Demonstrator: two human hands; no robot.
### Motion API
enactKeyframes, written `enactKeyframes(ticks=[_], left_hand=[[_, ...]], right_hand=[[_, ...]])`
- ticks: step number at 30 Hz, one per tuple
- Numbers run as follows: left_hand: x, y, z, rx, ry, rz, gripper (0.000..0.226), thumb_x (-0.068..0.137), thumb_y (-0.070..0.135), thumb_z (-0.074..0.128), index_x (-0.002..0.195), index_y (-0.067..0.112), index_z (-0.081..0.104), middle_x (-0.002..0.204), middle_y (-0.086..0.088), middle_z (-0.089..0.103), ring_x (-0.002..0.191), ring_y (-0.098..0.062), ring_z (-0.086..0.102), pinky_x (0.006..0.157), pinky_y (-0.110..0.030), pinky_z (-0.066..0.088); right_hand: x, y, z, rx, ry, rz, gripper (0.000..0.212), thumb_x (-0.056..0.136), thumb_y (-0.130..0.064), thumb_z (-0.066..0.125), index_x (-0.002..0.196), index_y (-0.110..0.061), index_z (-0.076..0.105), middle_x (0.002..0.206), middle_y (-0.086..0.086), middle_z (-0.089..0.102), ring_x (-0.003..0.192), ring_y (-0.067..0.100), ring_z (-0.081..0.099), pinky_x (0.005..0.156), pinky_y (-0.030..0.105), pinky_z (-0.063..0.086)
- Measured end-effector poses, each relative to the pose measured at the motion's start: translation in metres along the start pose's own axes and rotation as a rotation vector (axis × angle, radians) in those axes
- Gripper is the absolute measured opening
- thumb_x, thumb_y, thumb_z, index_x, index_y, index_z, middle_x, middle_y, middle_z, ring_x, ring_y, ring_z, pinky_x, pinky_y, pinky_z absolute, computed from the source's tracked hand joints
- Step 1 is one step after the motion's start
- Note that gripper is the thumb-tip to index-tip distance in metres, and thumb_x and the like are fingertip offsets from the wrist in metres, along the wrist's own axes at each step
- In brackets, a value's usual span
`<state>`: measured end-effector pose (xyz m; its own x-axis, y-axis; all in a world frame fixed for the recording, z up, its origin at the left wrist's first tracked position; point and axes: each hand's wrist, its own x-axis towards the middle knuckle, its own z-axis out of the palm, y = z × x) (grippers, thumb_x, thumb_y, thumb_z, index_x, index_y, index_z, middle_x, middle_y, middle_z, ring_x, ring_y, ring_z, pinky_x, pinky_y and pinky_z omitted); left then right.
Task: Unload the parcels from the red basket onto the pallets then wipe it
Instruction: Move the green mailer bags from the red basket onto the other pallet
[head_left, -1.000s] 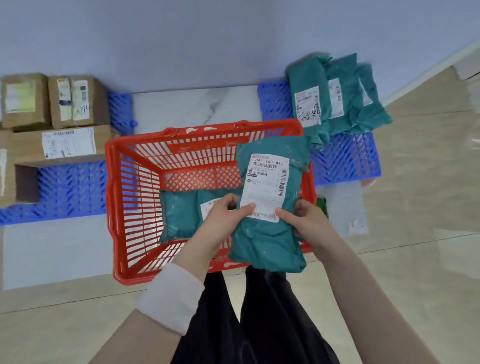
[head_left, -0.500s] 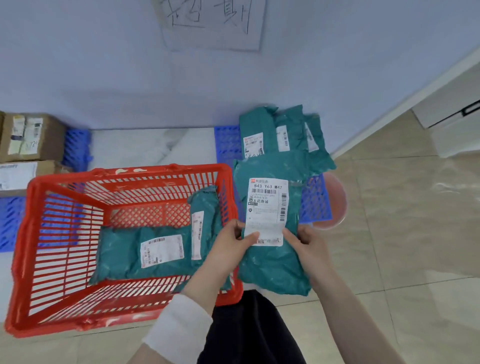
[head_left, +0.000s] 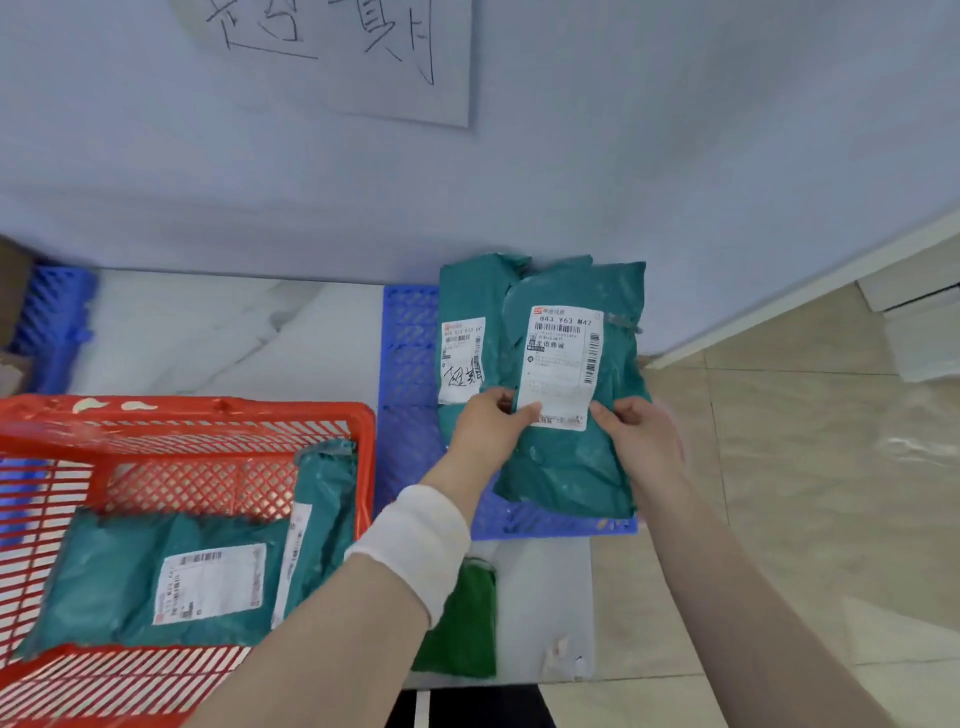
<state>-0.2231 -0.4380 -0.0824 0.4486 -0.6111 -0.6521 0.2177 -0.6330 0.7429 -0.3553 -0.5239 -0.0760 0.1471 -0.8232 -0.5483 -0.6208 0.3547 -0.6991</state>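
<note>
I hold a teal parcel (head_left: 569, 457) with a white label over the blue pallet (head_left: 410, 374) at the right. My left hand (head_left: 491, 428) grips its left edge and my right hand (head_left: 641, 436) grips its right edge. Behind it, teal parcels (head_left: 467, 306) lean against the wall on that pallet. The red basket (head_left: 218, 421) stands at the lower left. Inside it a teal parcel (head_left: 119, 587) lies flat, and another (head_left: 327, 493) stands on edge against the right wall.
A green cloth (head_left: 462, 623) lies on the white floor slab beside the basket. A second blue pallet (head_left: 54, 317) and a brown box edge show at the far left. A paper sheet with handwriting (head_left: 353, 57) hangs on the wall. Beige tiled floor lies to the right.
Both hands have carried the labelled teal parcel out of the basket and rightward over the right blue pallet. My view has swung right, so the basket now sits at the lower left.
</note>
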Motion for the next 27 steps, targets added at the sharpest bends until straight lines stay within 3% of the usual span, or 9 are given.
enactKeyframes(ticks=[3,9,11,15,18,21,25,27], left_hand=[[0.038,0.01,0.015,0.002,0.044,-0.01,0.027,0.085,0.02,0.063,0.106,0.004,0.065,0.109,-0.012,0.067,0.096,-0.023,0.062,0.089,-0.03,0.048],[0.101,0.007,0.031,0.03,0.15,-0.006,0.025,0.083,0.027,0.065,0.098,0.007,0.069,0.097,-0.011,0.07,0.083,-0.022,0.06,0.077,-0.029,0.047],[0.116,0.004,0.036,0.079,0.171,-0.007,0.027,0.084,0.026,0.065,0.102,0.007,0.068,0.101,-0.01,0.07,0.089,-0.023,0.062,0.077,-0.027,0.045],[0.13,-0.003,0.044,0.217,0.179,-0.013,0.03,0.086,0.026,0.061,0.112,0.009,0.064,0.112,-0.008,0.067,0.103,-0.024,0.06,0.081,-0.022,0.041],[0.121,-0.002,0.045,0.249,0.209,0.047,0.035,0.087,0.023,0.06,0.119,0.009,0.059,0.12,-0.008,0.064,0.109,-0.022,0.058,0.085,-0.02,0.039],[0.096,0.004,0.037,0.131,0.238,0.106,0.041,0.087,0.017,0.06,0.126,0.007,0.052,0.125,-0.008,0.06,0.107,-0.018,0.059,0.092,-0.02,0.041],[0.042,0.0,0.012,0.139,0.234,0.146,0.036,0.088,0.018,0.058,0.123,0.011,0.054,0.122,-0.003,0.061,0.089,-0.007,0.055,0.072,-0.003,0.037],[0.01,-0.005,-0.006,0.192,0.261,0.175,0.031,0.088,0.016,0.057,0.119,0.011,0.057,0.119,-0.003,0.063,0.089,-0.008,0.056,0.073,-0.003,0.037]], right_hand=[[0.052,-0.005,0.001,0.021,-0.059,0.025,0.02,0.08,-0.027,0.067,0.085,-0.009,0.059,0.099,0.016,0.068,0.095,0.035,0.064,0.088,0.052,0.049],[0.13,-0.001,0.019,0.027,-0.107,0.047,0.012,0.081,-0.025,0.068,0.079,-0.021,0.057,0.105,0.01,0.066,0.098,0.026,0.062,0.094,0.048,0.048],[0.147,0.007,0.026,-0.028,-0.098,0.038,0.012,0.082,-0.025,0.066,0.076,-0.021,0.057,0.1,0.008,0.065,0.094,0.024,0.062,0.094,0.047,0.048],[0.163,0.018,0.038,-0.14,-0.015,-0.021,0.019,0.081,-0.023,0.066,0.092,-0.008,0.062,0.096,0.011,0.063,0.095,0.027,0.059,0.095,0.044,0.044],[0.152,0.019,0.038,-0.151,0.022,-0.016,0.042,0.081,-0.026,0.067,0.116,-0.006,0.057,0.116,0.011,0.064,0.108,0.026,0.059,0.099,0.041,0.043],[0.12,0.017,0.03,-0.2,0.117,-0.084,0.057,0.08,-0.031,0.066,0.129,-0.011,0.045,0.13,0.008,0.054,0.122,0.027,0.047,0.104,0.041,0.037],[0.05,0.009,0.027,-0.304,0.134,-0.209,0.054,0.082,-0.03,0.063,0.129,-0.012,0.045,0.132,0.009,0.05,0.125,0.028,0.04,0.106,0.038,0.03],[0.01,0.007,0.033,-0.341,0.07,-0.246,0.049,0.084,-0.029,0.063,0.128,-0.013,0.047,0.132,0.009,0.051,0.126,0.027,0.039,0.107,0.036,0.028]])
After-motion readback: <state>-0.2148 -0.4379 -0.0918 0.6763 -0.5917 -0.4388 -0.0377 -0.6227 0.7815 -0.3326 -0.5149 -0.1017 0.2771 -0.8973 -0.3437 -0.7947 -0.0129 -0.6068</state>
